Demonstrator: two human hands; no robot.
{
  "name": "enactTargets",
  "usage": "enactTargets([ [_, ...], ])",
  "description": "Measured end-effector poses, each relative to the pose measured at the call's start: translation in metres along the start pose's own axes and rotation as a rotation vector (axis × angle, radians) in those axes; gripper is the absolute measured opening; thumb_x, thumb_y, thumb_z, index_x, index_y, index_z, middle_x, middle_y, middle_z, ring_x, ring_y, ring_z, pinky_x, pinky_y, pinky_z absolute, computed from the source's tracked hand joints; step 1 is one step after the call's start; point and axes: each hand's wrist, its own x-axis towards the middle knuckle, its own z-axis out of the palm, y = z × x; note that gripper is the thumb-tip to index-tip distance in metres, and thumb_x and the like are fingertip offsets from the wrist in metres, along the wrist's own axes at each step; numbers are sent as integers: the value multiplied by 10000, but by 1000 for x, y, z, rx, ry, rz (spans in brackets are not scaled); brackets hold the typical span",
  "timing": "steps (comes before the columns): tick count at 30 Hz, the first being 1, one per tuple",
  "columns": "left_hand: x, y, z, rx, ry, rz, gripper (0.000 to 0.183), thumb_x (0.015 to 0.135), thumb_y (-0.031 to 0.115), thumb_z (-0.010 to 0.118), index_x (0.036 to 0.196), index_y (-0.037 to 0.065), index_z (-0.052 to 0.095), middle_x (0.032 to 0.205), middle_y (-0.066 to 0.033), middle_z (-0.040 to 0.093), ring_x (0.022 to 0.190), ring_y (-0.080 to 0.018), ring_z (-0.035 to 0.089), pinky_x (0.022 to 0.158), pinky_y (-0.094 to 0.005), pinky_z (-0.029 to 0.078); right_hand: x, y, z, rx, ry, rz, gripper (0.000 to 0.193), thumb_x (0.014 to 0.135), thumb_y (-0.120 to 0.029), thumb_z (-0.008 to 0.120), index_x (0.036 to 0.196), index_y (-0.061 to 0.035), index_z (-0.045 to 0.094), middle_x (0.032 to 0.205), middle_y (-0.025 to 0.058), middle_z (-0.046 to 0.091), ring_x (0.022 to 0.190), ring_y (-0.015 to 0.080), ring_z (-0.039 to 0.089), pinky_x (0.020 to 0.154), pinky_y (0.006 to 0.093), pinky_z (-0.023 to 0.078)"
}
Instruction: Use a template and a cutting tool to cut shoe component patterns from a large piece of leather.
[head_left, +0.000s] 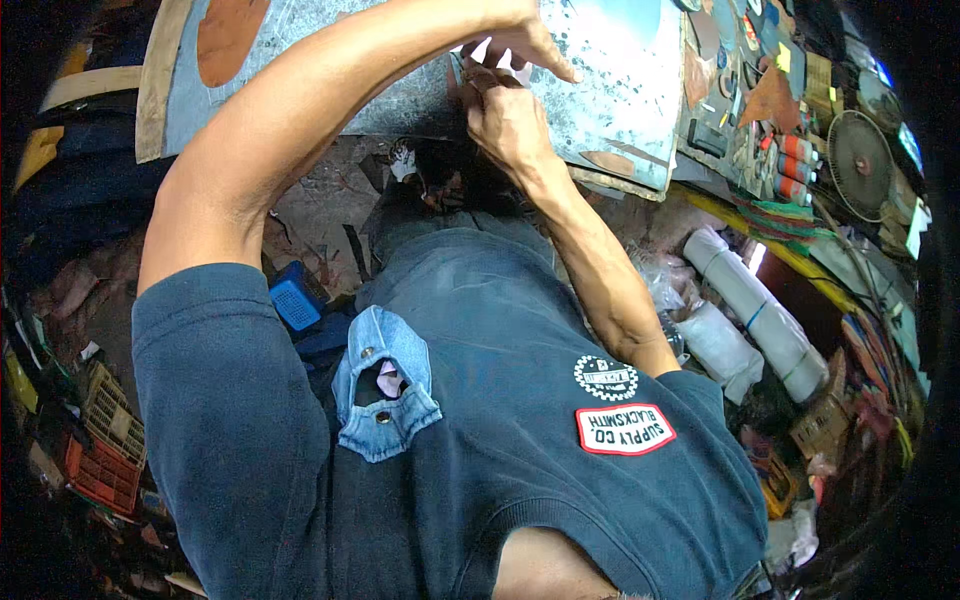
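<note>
Both hands meet over the near edge of a worktable (400, 100) with a scuffed, shiny top. My left hand (515, 35) reaches in from above, partly cut off by the top of the picture. Its thumb stretches out to the right, while the other fingers curl down in shadow by the right hand's fingertips. Just below it, my right hand (508, 122) is closed in a pinch. A small brownish edge shows beside the fingertips, but the fingers hide what it belongs to.
Brown flat pieces, one large (230, 38) and one small (610, 162), lie on the tabletop. To the right are orange bottles (797, 165), a fan (860, 165) and loose scraps. Lower down are a white roll (755, 310), a blue basket (296, 297) and an orange crate (100, 476).
</note>
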Motion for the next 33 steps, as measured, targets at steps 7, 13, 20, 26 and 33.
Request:
enactTargets([
  [7,-1,4,5,53,36,42,682,909,587,476,1373,89,516,1447,-147,466,1337,-281,424,1084,-447,348,5,-2,8,-23,185,-117,324,894,-148,575,1208,-88,624,1027,220,662,911,401,648,786,474,533],
  [13,1,6,8,95,63,68,698,911,603,460,1381,90,508,1451,-140,464,1338,-278,424,1084,-447,348,9,-7,9,-60,170,-85,317,900,-152,573,1206,-83,622,999,218,661,894,398,647,759,481,531],
  [20,3,8,13,132,90,86,715,913,621,440,1391,92,499,1456,-132,461,1339,-274,425,1084,-448,348,1,-14,1,-14,167,-66,284,885,-129,580,1150,-51,650,963,245,656,843,413,652,733,473,537],
  [26,2,2,18,149,121,96,731,914,637,424,1399,93,491,1460,-125,459,1340,-271,425,1084,-448,348,-18,-11,3,57,132,-50,249,859,-75,589,1083,-5,670,966,256,660,845,430,653,762,460,533],
  [33,21,1,21,212,143,132,745,914,652,411,1406,97,484,1463,-119,458,1340,-269,427,1084,-447,349,-44,-11,-5,100,176,-98,295,824,-93,577,1103,-1,608,1006,266,637,840,457,636,754,519,532],
])
